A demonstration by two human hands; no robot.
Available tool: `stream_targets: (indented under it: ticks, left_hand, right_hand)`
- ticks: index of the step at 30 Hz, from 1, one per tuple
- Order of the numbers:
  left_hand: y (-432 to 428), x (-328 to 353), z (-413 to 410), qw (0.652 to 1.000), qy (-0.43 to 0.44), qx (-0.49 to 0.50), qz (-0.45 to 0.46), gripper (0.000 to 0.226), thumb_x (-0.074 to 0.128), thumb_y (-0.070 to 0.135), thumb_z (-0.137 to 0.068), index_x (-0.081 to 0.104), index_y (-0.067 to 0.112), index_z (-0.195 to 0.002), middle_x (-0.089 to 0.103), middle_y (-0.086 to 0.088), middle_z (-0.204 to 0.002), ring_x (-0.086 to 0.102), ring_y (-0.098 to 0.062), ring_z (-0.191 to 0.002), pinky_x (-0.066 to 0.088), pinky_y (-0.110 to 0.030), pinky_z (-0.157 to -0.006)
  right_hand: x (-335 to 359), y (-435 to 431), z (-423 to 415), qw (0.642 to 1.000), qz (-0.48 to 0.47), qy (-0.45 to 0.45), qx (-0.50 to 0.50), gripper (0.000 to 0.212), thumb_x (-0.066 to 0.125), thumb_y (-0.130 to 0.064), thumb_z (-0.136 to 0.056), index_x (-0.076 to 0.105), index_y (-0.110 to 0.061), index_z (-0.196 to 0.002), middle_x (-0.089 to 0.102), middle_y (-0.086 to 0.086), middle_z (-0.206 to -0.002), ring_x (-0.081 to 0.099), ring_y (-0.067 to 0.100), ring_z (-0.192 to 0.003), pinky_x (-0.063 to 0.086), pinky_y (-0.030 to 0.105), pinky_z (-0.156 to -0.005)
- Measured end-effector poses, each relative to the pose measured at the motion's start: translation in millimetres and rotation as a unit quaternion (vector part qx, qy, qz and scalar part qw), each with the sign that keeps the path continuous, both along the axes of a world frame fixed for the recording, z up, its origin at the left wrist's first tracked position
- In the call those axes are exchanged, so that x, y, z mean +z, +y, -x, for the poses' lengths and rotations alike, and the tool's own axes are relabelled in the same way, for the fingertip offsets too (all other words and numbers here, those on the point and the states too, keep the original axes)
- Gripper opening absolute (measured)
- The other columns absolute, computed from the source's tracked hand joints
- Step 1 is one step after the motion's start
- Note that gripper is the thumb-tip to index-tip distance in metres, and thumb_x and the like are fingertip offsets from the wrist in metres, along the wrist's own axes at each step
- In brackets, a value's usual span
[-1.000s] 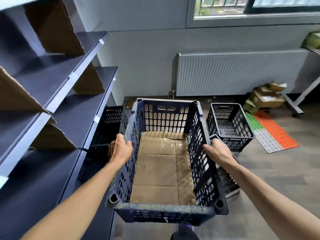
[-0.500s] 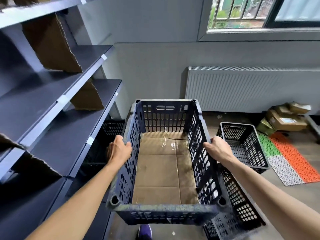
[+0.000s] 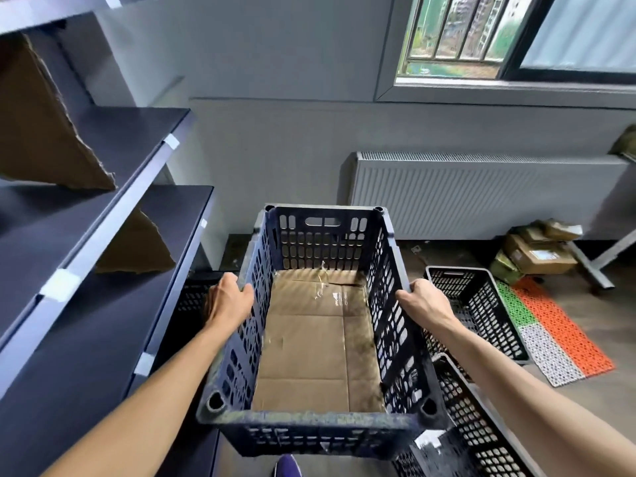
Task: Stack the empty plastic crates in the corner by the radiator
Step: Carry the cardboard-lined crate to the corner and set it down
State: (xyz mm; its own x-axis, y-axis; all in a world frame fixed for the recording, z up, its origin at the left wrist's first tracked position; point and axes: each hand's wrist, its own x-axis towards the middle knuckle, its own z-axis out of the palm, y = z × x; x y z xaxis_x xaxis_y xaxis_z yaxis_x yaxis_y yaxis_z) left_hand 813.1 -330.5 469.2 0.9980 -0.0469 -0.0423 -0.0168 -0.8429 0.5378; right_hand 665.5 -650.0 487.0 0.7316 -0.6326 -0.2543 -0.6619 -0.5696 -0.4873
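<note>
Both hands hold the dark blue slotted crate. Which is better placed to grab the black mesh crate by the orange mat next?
Right, probably. The right hand grips the dark blue slotted crate nearest that black mesh crate; the left hand grips its far side, beside the dark shelving.

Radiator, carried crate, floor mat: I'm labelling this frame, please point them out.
Radiator [image 3: 481, 197], head view, ribbed front panel.
Carried crate [image 3: 309, 418], head view, near rim.
Floor mat [image 3: 564, 325], head view, orange part.
</note>
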Motion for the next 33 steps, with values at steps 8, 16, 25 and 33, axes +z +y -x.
stream_targets:
  ticks: [8,16,25,33]
  left_hand:
    - [5.4,9.0,-83.2,1.0,-0.013,0.003,-0.016,0.023,0.053,0.028,-0.092,0.051,0.007,-0.082,0.054,-0.006,-0.069,0.048,-0.025,-0.061,0.034,-0.033,-0.055]
    - [-20.0,-5.2,-158.6,0.999,0.002,0.028,-0.03,0.024,0.052,0.03,-0.091,0.048,0.011,-0.077,0.055,-0.003,-0.067,0.05,-0.021,-0.06,0.039,-0.032,-0.056]
    - [-82.9,-22.8,-249.1,0.993,0.072,0.073,-0.065,0.026,0.051,0.03,-0.092,0.043,0.015,-0.072,0.051,-0.001,-0.067,0.047,-0.018,-0.058,0.034,-0.029,-0.053]
    - [-128.9,-49.3,-296.5,0.983,0.121,0.116,-0.069,0.023,0.05,0.033,-0.09,0.046,0.013,-0.079,0.062,-0.012,-0.082,0.059,-0.03,-0.074,0.039,-0.031,-0.058]
  right_hand:
    - [-1.0,5.0,-86.6,1.0,-0.001,-0.019,-0.006,0.025,0.051,-0.035,-0.079,0.06,-0.013,-0.085,0.067,0.009,-0.086,0.062,0.031,-0.082,0.043,0.033,-0.067]
    - [-21.0,-30.5,-181.3,1.0,-0.028,0.001,0.015,0.021,0.053,-0.033,-0.079,0.059,-0.012,-0.081,0.068,0.007,-0.082,0.062,0.027,-0.076,0.045,0.033,-0.063]
    - [-39.5,-107.8,-311.6,0.994,-0.054,0.047,0.087,0.026,0.053,-0.029,-0.078,0.064,-0.005,-0.076,0.069,0.007,-0.071,0.065,0.026,-0.068,0.049,0.033,-0.061]
    - [-36.1,-157.0,-399.9,0.991,-0.017,0.057,0.12,0.022,0.052,-0.025,-0.082,0.057,-0.006,-0.072,0.066,0.012,-0.076,0.061,0.029,-0.07,0.038,0.03,-0.06]
